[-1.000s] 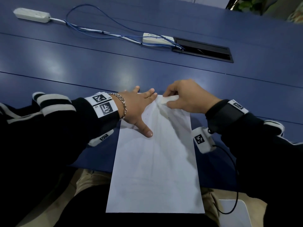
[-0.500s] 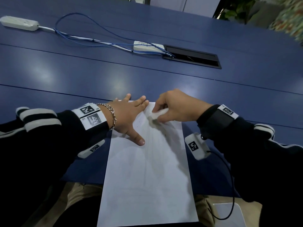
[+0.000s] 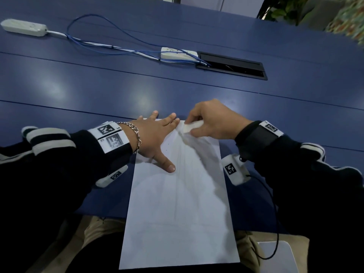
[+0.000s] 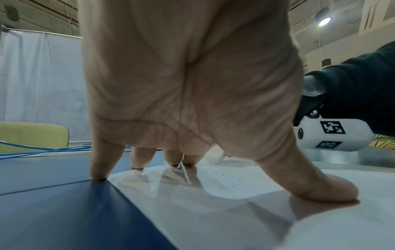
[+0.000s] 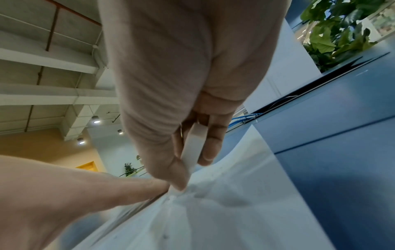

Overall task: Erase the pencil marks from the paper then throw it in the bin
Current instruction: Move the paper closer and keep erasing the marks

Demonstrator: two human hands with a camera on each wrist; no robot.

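Blue table (image 3: 118,85), ceiling lamp (image 4: 324,21), leafy plant (image 5: 333,33), white curtain (image 4: 38,76)

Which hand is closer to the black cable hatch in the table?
Right. The right hand, gripping the eraser, sits nearer the hatch, below it in the head view. The left hand, flat on the paper, lies further left.
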